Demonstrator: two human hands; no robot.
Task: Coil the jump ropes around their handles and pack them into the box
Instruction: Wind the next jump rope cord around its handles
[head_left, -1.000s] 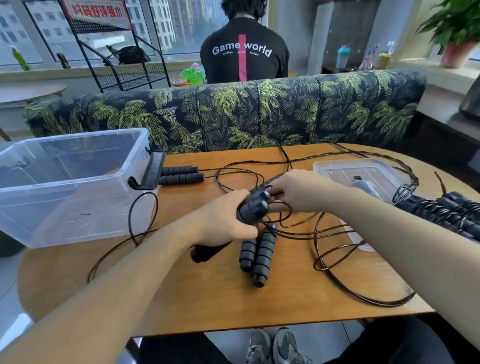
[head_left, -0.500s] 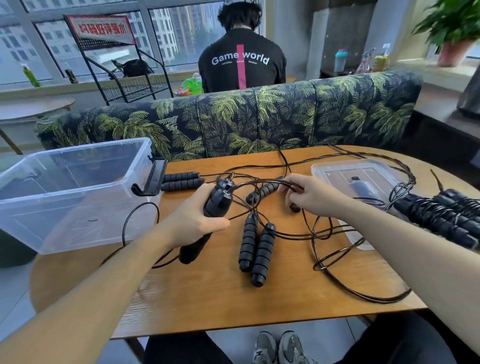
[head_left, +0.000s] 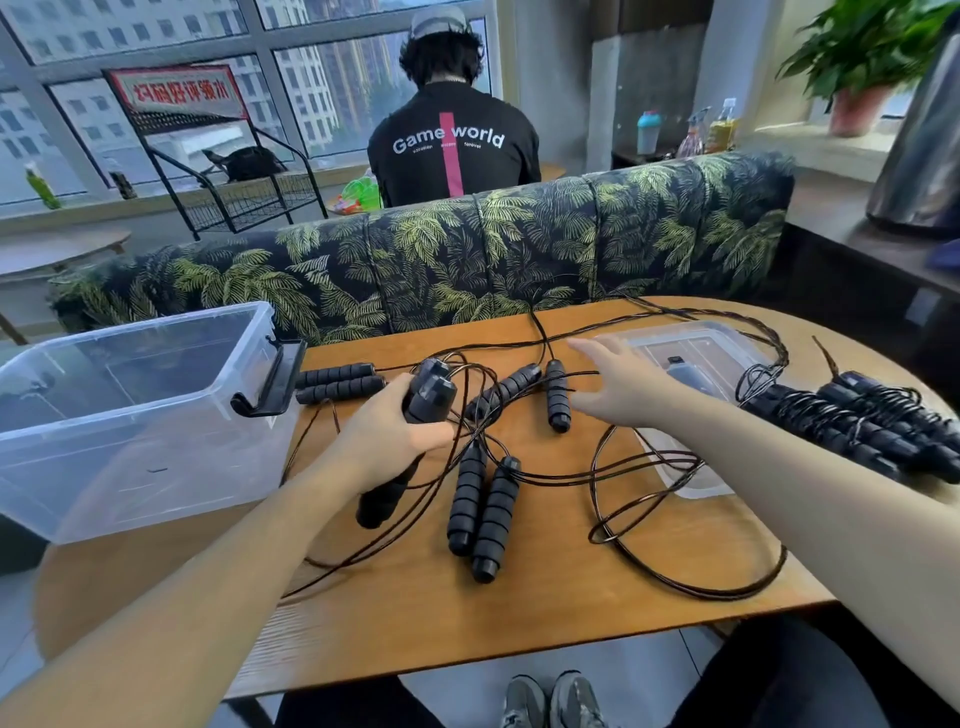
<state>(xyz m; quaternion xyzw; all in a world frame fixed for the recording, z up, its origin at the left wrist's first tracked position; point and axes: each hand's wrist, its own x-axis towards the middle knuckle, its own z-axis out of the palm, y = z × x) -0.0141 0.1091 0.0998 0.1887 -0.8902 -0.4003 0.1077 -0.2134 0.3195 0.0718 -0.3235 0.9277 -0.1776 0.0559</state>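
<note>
Plainly the jump rope handles (head_left: 415, 415) in the left hand (head_left: 387, 441) are the place to take hold: a rigid black pair with foam grips, held together in a curled fist, caps pointing up and far. The thin black cord (head_left: 649, 467) trailing from them looks light, springy and slick, likely to spring out of its loops unless wound tight and pinned by a thumb. It sprawls in tangled loops over the wooden table (head_left: 519, 613), crossing other handle pairs (head_left: 483, 509) near the middle. The right hand (head_left: 618, 384) hovers with fingers spread, holding nothing, just right of two more handles. Already-wound ropes (head_left: 857, 421) lie at the far right. The clear plastic box (head_left: 130, 415) stands at the left, its lid (head_left: 701, 353) flat on the table to the right.
</note>
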